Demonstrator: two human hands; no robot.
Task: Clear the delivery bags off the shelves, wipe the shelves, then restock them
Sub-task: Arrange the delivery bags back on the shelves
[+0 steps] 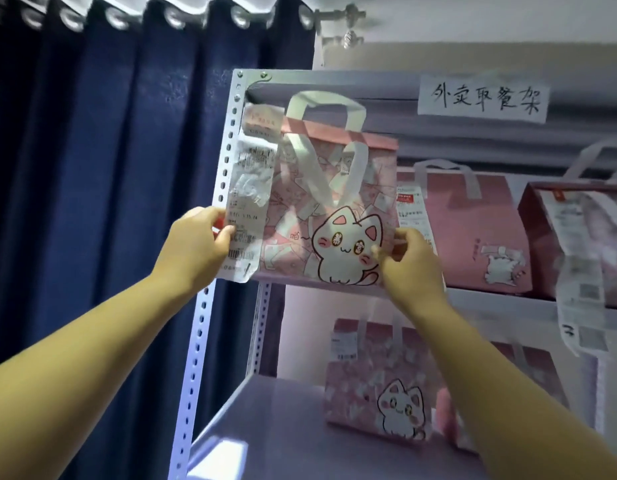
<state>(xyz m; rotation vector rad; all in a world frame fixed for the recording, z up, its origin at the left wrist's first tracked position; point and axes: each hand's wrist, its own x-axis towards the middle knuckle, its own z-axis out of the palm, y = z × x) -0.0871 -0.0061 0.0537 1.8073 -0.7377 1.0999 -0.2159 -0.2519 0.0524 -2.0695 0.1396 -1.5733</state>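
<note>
Up at the top shelf [501, 296], left hand [196, 244] and right hand [409, 261] fingers pinch the pink cat bag [334, 209] by its sides.

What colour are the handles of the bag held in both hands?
White; the handles show clearly in the head view.

Single head-worn wide-angle view, so no second view to share coverage with. Faces forward and slightly upward at the shelf upright [215, 188], close in, with both forearms reaching out from the bottom edge toward it. Left of that upright a dark curtain [102, 202] fills the frame; right of it, two shelf levels and a handwritten sign [482, 100] near the top.
</note>
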